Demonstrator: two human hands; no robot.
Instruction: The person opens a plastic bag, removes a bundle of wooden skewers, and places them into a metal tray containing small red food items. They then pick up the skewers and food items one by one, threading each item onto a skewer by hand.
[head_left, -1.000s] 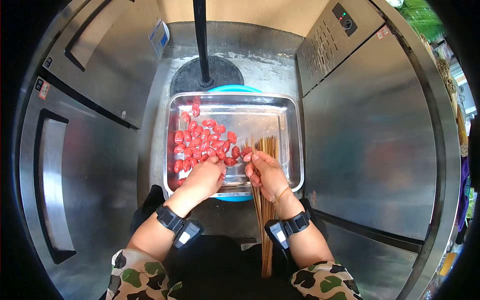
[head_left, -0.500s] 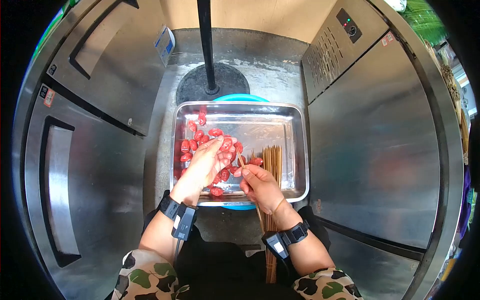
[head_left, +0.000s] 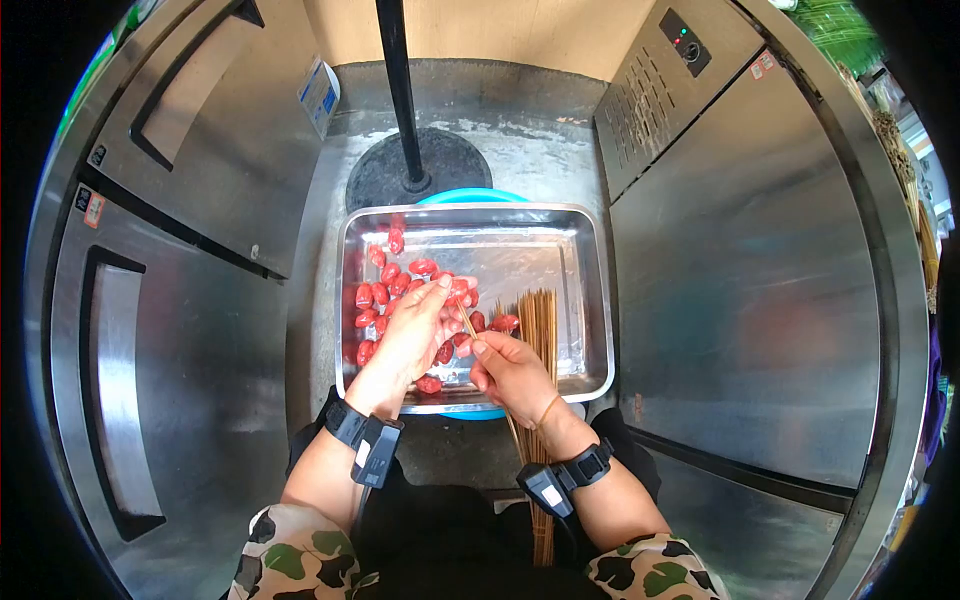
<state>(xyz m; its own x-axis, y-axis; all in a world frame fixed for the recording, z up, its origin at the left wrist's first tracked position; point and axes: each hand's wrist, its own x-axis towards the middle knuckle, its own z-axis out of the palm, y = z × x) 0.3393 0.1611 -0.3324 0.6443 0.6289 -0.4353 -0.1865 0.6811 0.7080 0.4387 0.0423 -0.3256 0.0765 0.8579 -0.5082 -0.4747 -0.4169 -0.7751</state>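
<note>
A shallow steel tray (head_left: 590, 380) lies in front of me. In its left half are several glossy red oval pieces (head_left: 422, 267), of plum-like shape. My left hand (head_left: 418, 320) is closed on one red oval piece (head_left: 459, 287) between thumb and fingers, above the others. My right hand (head_left: 510, 372) pinches a thin wooden skewer (head_left: 467, 320), its upper end slanting up to the piece in my left hand. Beside my right hand, a bundle of wooden skewers (head_left: 538, 320) leans over the tray's near rim and runs down toward my lap.
A blue rim (head_left: 475, 196) shows under the tray. Behind it stands a black pole (head_left: 400, 100) on a round black base (head_left: 455, 165). Steel cabinets, left (head_left: 200, 390) and right (head_left: 740, 300), close in on both sides.
My hands have come slightly closer together, with the skewer's tip nearer the red oval piece in my left hand. The whole view has shifted a little.
</note>
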